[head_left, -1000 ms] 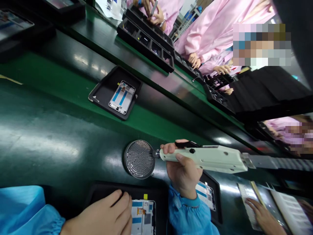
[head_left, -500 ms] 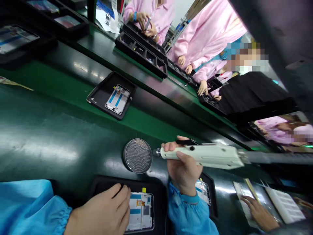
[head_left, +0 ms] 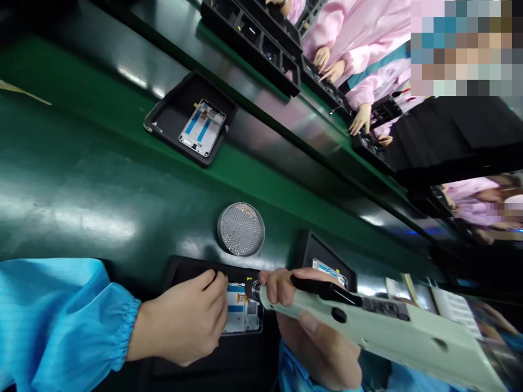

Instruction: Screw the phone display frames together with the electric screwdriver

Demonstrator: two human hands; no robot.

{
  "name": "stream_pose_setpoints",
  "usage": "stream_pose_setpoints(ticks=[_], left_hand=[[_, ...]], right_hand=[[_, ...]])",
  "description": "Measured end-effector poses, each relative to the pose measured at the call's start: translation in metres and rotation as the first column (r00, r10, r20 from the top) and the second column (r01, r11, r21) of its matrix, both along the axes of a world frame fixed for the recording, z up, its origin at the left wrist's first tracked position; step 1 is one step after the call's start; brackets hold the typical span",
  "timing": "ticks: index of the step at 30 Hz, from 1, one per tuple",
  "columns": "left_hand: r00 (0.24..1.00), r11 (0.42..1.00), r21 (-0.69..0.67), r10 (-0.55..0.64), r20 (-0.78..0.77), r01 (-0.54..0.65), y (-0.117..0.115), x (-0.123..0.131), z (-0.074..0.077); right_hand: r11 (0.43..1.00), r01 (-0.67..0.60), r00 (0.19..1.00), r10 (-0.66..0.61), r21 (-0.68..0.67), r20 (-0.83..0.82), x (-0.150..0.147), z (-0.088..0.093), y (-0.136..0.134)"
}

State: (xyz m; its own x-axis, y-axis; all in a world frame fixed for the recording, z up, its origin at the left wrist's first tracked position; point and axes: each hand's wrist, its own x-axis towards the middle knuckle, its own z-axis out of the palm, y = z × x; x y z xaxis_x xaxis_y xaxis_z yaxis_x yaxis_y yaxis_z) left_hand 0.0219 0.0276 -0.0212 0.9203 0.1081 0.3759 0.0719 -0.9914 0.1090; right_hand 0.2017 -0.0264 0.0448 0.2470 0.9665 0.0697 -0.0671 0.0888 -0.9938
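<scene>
My left hand (head_left: 183, 318), in a blue sleeve, rests with curled fingers on the left part of a phone frame (head_left: 244, 313); the fingertips hide what they hold, if anything. That frame has blue strips and lies in a black tray (head_left: 241, 362). My right hand (head_left: 306, 321) is wrapped round a pale green electric screwdriver (head_left: 392, 332). The tool's tip end is over the frame's upper right part, near a yellow tab. Just behind the tray stands a round metal dish (head_left: 241, 230) of small screws.
Another phone frame (head_left: 202, 128) lies in a black tray (head_left: 163, 128) at the upper left. A third tray (head_left: 309, 245) with a frame stands behind the screwdriver. People in pink work across the bench beside black trays.
My right hand has brought the screwdriver from beside the screw dish down to the phone frame. The view has shifted, and my left hand stays on the frame.
</scene>
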Motion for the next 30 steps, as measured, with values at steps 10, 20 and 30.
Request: stream_pose_setpoints(ticks=[10, 20, 30], left_hand=[[0.999, 1.0, -0.018, -0.025, -0.031, 0.024, 0.0004, 0.0015, 0.0008], [0.999, 0.999, -0.039, -0.039, -0.029, 0.038, -0.0012, 0.0009, 0.0008], [0.999, 0.999, -0.037, -0.034, -0.038, 0.032, -0.0013, 0.0026, 0.001]], right_hand=[[1.0, 0.006, 1.0, -0.006, -0.012, 0.015, -0.0046, -0.0042, 0.0013], [0.999, -0.002, 0.999, 0.004, -0.04, 0.033, -0.0049, -0.0006, -0.0005], [1.0, 0.001, 0.993, -0.001, 0.002, 0.119, -0.0101, -0.0008, -0.006]])
